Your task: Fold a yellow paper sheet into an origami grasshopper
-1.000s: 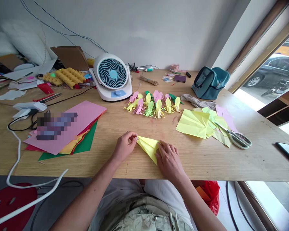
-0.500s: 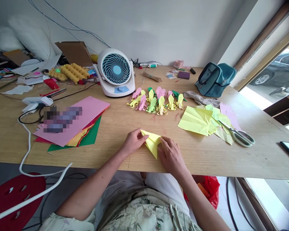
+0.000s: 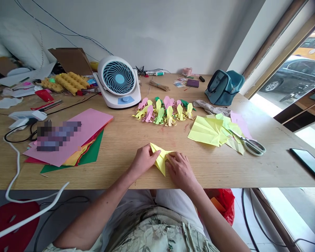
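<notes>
Between both hands, yellow paper.

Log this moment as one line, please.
left hand: holds folded yellow paper | right hand: touches its right side | beyond: paper figures | at right: scissors

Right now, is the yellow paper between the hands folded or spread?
Folded: the yellow paper between left hand and right hand shows layered flaps and a pointed tip.

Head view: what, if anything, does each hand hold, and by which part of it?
Folded yellow paper: the left hand pinches its left side; the right hand touches its right edge, grip unclear.
</notes>
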`<state>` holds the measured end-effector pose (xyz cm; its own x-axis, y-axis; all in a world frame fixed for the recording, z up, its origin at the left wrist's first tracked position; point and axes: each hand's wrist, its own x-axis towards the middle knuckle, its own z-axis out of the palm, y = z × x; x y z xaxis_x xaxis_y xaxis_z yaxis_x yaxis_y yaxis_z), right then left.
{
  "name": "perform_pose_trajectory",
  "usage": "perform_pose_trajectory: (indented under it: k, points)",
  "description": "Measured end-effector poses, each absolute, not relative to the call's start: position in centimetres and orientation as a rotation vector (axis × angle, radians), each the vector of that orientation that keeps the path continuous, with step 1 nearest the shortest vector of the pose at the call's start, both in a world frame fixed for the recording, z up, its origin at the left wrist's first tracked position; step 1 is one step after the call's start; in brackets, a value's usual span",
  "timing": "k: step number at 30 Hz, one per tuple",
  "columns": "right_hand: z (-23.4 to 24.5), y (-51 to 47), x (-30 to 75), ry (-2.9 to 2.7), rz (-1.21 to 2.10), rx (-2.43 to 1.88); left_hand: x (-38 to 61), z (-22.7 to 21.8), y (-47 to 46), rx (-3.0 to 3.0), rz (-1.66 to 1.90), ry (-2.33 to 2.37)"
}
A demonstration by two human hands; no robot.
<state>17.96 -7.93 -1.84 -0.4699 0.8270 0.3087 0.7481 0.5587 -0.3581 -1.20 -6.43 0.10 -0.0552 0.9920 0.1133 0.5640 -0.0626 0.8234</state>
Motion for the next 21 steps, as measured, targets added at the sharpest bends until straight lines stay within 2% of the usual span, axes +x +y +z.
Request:
perform_pose_trajectory:
  k: [8, 21]
  points:
    - [-1.3, -7.3, 18.0, -2.534, 0.123, -1.277, -0.9, 0.5, -5.6, 1.690, 0.889, 1.881]
    - [0.3, -4.8, 19.3, -2.889, -0.073, -1.061, -0.9, -0.8, -6.2, 1.537, 0.972, 1.530]
